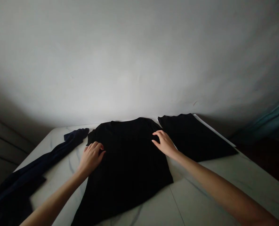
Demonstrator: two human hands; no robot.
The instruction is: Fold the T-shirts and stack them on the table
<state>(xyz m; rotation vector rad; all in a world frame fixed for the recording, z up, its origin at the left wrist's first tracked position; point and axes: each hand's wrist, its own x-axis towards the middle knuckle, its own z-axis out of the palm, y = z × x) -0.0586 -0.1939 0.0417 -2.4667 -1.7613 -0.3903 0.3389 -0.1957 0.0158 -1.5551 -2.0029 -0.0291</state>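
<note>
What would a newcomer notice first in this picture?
The black shirt spread flat in the middle of the white marble-patterned table catches the eye first, with the left hand and right hand resting on its sides. Another black garment lies beyond it to the right, and a rumpled navy cloth stretches along the table's left side.

On the table, a T-shirt in the middle — a folded garment just right of it, a long garment left.
</note>
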